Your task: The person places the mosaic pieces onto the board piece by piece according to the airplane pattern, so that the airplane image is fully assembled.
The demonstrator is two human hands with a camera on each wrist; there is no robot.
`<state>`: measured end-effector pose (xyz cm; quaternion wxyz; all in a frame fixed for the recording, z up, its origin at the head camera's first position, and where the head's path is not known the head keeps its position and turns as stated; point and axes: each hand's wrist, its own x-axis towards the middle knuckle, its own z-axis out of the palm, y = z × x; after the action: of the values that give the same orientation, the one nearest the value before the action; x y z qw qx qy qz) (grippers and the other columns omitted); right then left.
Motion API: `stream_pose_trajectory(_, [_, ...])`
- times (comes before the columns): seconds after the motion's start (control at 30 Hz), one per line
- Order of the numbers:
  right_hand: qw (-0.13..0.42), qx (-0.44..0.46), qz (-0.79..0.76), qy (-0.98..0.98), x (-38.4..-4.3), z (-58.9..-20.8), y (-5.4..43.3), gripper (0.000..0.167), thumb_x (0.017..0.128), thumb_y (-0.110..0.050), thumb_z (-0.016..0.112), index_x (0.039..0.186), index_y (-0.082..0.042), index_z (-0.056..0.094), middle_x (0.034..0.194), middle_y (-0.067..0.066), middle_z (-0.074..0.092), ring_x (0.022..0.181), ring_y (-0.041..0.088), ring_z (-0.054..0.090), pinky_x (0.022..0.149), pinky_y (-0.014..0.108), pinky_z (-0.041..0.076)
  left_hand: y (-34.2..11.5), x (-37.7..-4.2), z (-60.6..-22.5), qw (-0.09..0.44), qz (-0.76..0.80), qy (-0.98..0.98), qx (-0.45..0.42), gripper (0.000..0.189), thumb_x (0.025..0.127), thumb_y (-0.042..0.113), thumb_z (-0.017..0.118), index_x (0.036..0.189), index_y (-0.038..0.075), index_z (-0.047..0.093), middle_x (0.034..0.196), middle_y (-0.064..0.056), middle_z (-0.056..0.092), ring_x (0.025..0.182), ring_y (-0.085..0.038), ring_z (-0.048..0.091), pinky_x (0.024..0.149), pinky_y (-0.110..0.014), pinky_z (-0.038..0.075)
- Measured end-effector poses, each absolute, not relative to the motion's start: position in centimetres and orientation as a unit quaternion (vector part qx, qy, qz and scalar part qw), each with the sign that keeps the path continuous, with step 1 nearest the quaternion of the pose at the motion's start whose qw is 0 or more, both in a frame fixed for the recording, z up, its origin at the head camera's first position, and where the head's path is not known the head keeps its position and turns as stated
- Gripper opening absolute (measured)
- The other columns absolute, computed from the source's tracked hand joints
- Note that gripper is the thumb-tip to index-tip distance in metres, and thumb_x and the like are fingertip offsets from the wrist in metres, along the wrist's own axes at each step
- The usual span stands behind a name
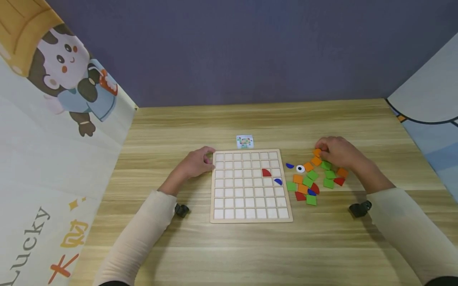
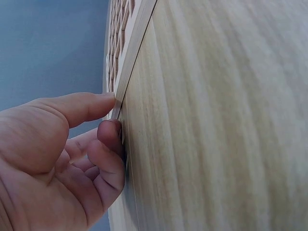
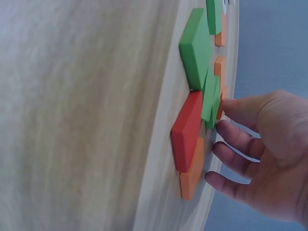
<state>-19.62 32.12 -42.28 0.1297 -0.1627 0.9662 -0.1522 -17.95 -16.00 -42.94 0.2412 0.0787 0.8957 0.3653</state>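
A wooden grid board [image 1: 251,220] with white cells lies on the table, holding a red quarter-circle piece [image 1: 266,172] and a blue half-circle piece [image 1: 278,181] on its right side. My left hand [image 1: 196,162] grips the board's left edge near the upper corner; in the left wrist view the thumb [image 2: 89,107] meets the rim and the other fingers curl below it. My right hand [image 1: 340,151] pinches an orange square tile [image 1: 317,152] at the far end of a loose pile. Green tiles [image 3: 196,50] and a red piece [image 3: 185,134] lie close by its fingers.
Right of the board spread several green, orange, red and blue pieces, with a white eye disc [image 1: 300,169] and a blue half circle [image 1: 290,165]. A small pattern card [image 1: 245,141] lies behind the board. A dark panel [image 1: 257,51] rises at the table's back edge.
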Motion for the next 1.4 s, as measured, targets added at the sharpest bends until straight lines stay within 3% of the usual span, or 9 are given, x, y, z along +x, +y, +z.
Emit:
stream_pose_trajectory(0.23, [0.124,-0.156,-0.159,0.967,-19.6,-42.3,32.2,0.019,0.097,-0.009,0.065,0.111,0.002,0.063,0.101,0.02,0.066,0.091,0.032,0.062,0.084,0.054,0.051,-16.0,-18.0,-43.0,0.238,0.364,0.897,0.082,0.062,0.095,0.018,0.07,0.151,0.014,0.044,0.11,-0.009,0.064,0.09,-0.02,0.059,0.075,-0.029,0.05])
stream_pose_trajectory(0.7, [0.107,-0.129,-0.166,0.972,-17.8,-42.8,32.0,0.018,0.097,-0.013,0.064,0.108,0.0,0.06,0.102,0.02,0.069,0.091,0.032,0.064,0.084,0.053,0.052,-16.3,-17.4,-42.8,0.241,0.356,0.898,0.089,0.061,0.096,0.018,0.07,0.151,0.014,0.045,0.109,-0.009,0.064,0.088,-0.02,0.059,0.074,-0.029,0.05])
stream_pose_trajectory(1.07, [0.103,-0.116,-0.166,0.974,-16.5,-42.6,31.8,0.016,0.096,-0.015,0.068,0.105,-0.005,0.06,0.092,0.012,0.068,0.078,0.023,0.059,0.069,0.036,0.048,-16.5,-17.0,-42.8,0.245,0.352,0.898,0.096,0.062,0.096,0.018,0.07,0.152,0.014,0.044,0.108,-0.008,0.064,0.087,-0.019,0.058,0.072,-0.029,0.049])
stream_pose_trajectory(1.4, [0.068,-0.126,-0.193,0.971,-16.1,-41.9,30.7,0.016,0.1,-0.017,0.063,0.11,-0.005,0.065,0.1,0.014,0.072,0.089,0.028,0.066,0.08,0.048,0.054,-16.5,-17.1,-42.9,0.247,0.363,0.894,0.093,0.061,0.096,0.018,0.07,0.151,0.014,0.045,0.106,-0.008,0.064,0.086,-0.019,0.057,0.072,-0.029,0.049])
